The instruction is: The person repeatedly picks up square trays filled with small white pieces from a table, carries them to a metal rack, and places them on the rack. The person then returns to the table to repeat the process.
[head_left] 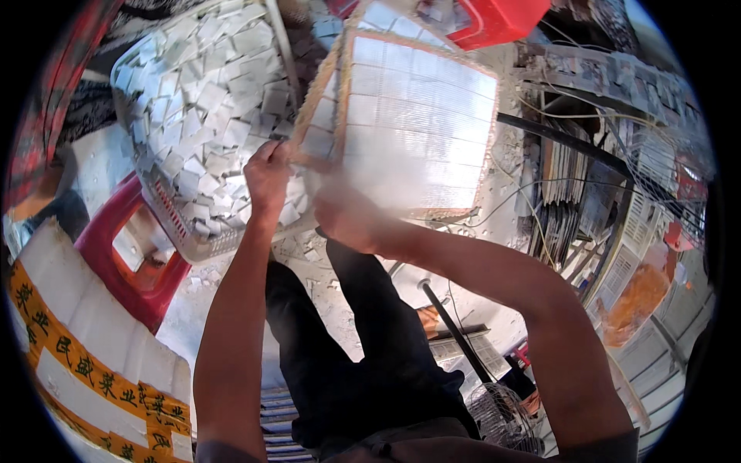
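Note:
My left hand (268, 176) is closed, its fingers pinched beside the corner of a stack of flat panels; a thin brownish strip runs right from the fingertips, too blurred to name. My right hand (347, 220) is smeared by motion just below the stack's near left corner, so its fingers cannot be read. The top panel (421, 108) is a white, shiny rectangle with grid lines and frayed brown edges. Under it, a second similar panel (318, 127) sticks out at the left. A pale haze covers the panel's near left part.
Left of the panels is a large white plastic basket (171, 217) full of small white square pieces. Nearby stand a dark red stool (96, 231) and a white box with orange tape (100, 324). A bright red plastic piece (502, 21), cables and a wire-guarded fan (502, 420) are also around.

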Tool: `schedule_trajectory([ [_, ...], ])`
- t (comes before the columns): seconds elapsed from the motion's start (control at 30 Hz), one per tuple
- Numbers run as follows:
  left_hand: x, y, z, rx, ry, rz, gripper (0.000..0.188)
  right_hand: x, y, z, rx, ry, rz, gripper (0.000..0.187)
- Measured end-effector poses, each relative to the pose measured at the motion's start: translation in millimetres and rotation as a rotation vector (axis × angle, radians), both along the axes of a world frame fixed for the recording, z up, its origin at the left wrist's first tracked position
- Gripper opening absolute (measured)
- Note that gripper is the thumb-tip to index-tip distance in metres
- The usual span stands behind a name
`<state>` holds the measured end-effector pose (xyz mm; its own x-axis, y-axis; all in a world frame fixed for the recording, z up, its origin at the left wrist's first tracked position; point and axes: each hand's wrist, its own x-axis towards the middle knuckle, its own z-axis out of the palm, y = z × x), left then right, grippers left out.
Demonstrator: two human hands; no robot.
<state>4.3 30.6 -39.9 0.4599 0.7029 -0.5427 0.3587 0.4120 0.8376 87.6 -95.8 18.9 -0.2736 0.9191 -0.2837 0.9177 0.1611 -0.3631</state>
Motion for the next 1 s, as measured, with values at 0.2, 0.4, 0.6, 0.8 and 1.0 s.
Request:
schedule_trajectory([
  [0.2,-19.8,-11.0,4.5,-0.186,0.035,0.101,0.036,34.3,-27.1,30.8,0.253,0.169,-0.902,0.025],
  [0.4,-13.6,-61.4,25.2,-0.482,0.175,0.058,0.053,98.2,-167.9,-2.5,0.238,-0.1,-1.763,0.035],
  [0.6,4.6,-76.9,29.3,-0.509,0.308,-0.017,0.054,114.5,-196.5,-6.2,0.162,0.612,-1.992,0.033],
  [0.8,14.1,-77.3,62.7,-0.468,0.233,0.059,0.055,140.5,-211.4,10.0,-0.01,0.528,-2.077,0.044],
  [1.0,36.3,-70.1,90.2,-0.594,0.181,0.117,0.062,168.0,-200.8,20.7,-0.296,1.12,-2.128,0.05],
])
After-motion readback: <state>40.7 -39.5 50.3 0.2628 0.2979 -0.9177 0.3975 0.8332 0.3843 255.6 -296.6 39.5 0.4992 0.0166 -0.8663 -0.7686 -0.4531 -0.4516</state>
